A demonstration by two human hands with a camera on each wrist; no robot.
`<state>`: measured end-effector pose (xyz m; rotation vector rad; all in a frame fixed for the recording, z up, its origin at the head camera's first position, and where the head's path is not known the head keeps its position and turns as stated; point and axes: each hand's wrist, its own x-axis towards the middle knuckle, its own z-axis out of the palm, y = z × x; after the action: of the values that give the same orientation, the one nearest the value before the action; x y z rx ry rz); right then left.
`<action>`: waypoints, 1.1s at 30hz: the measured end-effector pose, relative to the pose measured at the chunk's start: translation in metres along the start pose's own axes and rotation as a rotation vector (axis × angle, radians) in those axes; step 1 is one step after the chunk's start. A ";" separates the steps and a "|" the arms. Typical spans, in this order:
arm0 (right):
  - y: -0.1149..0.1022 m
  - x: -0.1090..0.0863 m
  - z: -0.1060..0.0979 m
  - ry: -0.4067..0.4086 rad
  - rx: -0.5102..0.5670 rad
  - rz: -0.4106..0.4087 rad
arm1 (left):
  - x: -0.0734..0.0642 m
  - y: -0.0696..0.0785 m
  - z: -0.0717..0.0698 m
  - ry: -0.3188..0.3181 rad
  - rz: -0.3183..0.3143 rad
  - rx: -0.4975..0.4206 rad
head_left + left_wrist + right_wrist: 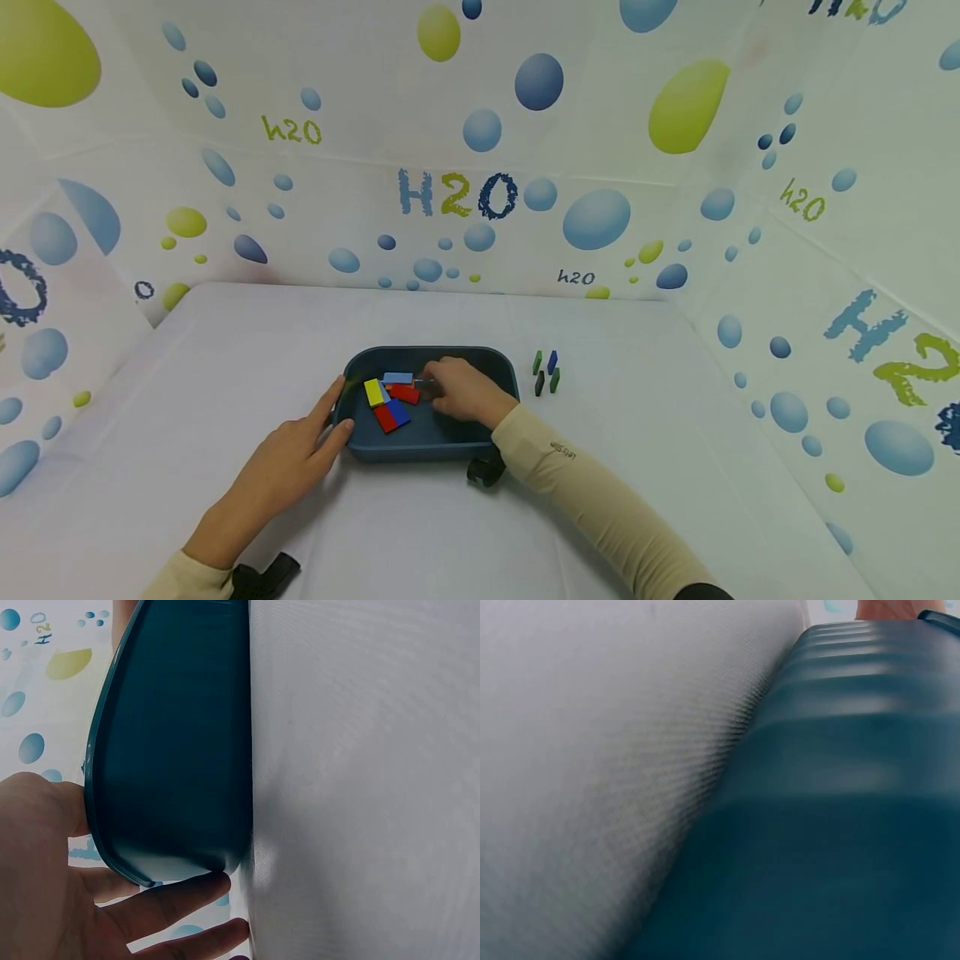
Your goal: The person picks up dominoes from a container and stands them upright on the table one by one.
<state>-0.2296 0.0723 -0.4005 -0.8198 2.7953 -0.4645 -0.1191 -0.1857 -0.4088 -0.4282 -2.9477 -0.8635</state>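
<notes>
A dark teal tray [420,452] sits on the white-covered table. My left hand [288,467] lies at its left end, fingers extended and spread against the wall, the thumb at the near corner. Close up in the left wrist view, the fingers of this hand [45,877] touch the tray's side [176,750]. Over the tray's right half, my right hand [467,392] reaches in, its fingertips pinching a small dark block [425,384]. Left of it lie a yellow block [373,392], a light blue block [397,378] and several red and blue blocks [392,415].
Right of the tray, small thin blocks stand on edge: a black one [540,383], a blue one [552,362] and two green ones, the nearer green block [555,380] beside the black. A white cloth with printed bubbles [480,129] hangs behind the table.
</notes>
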 end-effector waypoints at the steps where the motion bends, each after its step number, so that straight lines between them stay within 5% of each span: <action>1: 0.000 0.000 0.000 -0.003 -0.001 0.005 | 0.000 0.000 0.000 0.000 0.001 0.000; 18: -0.002 -0.001 0.002 -0.020 -0.106 -0.036 | 0.001 0.000 0.000 -0.003 0.001 0.005; 33: 0.000 0.000 0.004 -0.007 -0.046 0.007 | 0.002 -0.003 0.001 -0.008 0.006 -0.005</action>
<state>-0.2283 0.0714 -0.4043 -0.8196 2.8110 -0.3964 -0.1214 -0.1873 -0.4108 -0.4422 -2.9507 -0.8709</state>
